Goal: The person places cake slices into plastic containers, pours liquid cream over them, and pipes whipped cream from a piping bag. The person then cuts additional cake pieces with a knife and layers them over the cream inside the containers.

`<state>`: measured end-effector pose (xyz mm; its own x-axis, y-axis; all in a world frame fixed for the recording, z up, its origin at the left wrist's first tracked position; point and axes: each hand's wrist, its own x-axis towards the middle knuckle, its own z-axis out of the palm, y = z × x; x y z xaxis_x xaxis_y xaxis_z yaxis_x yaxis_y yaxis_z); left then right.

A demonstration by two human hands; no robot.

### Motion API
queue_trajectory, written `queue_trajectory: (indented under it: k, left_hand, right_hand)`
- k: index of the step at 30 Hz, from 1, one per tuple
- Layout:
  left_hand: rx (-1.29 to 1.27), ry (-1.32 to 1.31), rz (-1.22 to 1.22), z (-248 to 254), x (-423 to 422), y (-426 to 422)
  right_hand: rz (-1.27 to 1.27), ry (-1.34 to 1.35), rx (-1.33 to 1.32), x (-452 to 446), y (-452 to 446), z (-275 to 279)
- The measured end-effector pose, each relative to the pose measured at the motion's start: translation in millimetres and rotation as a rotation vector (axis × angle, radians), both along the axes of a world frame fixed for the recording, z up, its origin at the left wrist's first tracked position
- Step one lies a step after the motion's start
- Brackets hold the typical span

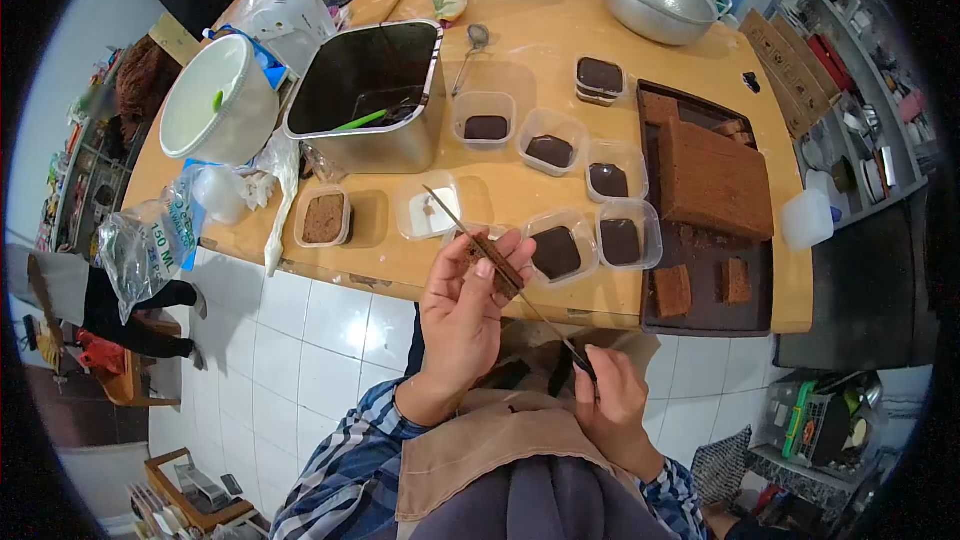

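Note:
My left hand (465, 310) grips a small piece of chocolate cake (497, 265) between thumb and fingers, just off the table's near edge. A long thin knife (545, 318) runs diagonally across that piece, its blade against the cake. My right hand (615, 400) is closed round the dark knife handle, low and to the right. Just beyond my hands stand clear plastic cups with dark chocolate in the bottom, among them one cup (560, 248) close to my left fingers. Another cup (430, 205) at the left shows a white bottom. Part of a cup is hidden behind my left hand.
On the right, a dark baking tray (705, 325) bears a large chocolate cake block (715, 178) and smaller pieces. A deep metal pan (420, 145) of chocolate stands at left, beside a white bucket (215, 100). A cake-topped cup (323, 217) sits near the front edge. A metal bowl (660, 0) is at the back.

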<state>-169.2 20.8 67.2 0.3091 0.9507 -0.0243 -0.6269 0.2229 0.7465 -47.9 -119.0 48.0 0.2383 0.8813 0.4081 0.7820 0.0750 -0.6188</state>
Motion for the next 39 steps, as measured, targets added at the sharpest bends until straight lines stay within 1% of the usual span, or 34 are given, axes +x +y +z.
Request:
queue_trajectory:
  k: [7, 11, 14, 17, 20, 25, 28, 33, 39]
  left_hand:
    - [0.024, -0.03, -0.05, -4.0, 2.3, -5.6]
    - [0.019, -0.015, -0.044, -5.3, -0.4, -2.9]
    - [0.005, -0.061, -0.066, -4.3, 4.4, -8.2]
    - [0.018, -0.051, -0.089, -4.5, 5.1, -8.0]
    - [-0.021, -0.016, -0.057, -4.1, 0.1, -3.3]
    - [-0.001, -0.046, -0.087, -4.4, 5.2, -9.7]
    - [-0.011, -0.044, -0.088, -3.3, 2.8, -6.4]
    - [-0.005, -0.035, -0.109, -3.8, 4.7, -9.7]
    - [-0.032, -0.002, -0.155, -7.3, 10.9, -7.9]
  right_hand:
    - [-0.023, -0.046, 0.023, -0.5, 5.3, 1.1]
    - [-0.011, -0.025, 0.005, 1.4, 1.8, 0.7]
    - [-0.022, -0.013, -0.009, 0.8, -1.3, -1.1]
    - [-0.021, -0.014, 0.004, 1.5, 1.9, 0.4]
    - [-0.012, 0.001, -0.005, 1.8, -0.8, -2.7]
    - [-0.012, 0.025, -0.044, 3.0, 1.1, 4.8]
    - [0.001, 0.02, 0.008, 1.9, 2.5, 2.6]
    - [-0.02, 0.037, -0.022, 2.2, -1.5, -3.5]
    - [-0.057, 0.003, -0.061, 10.4, -10.6, 4.2]
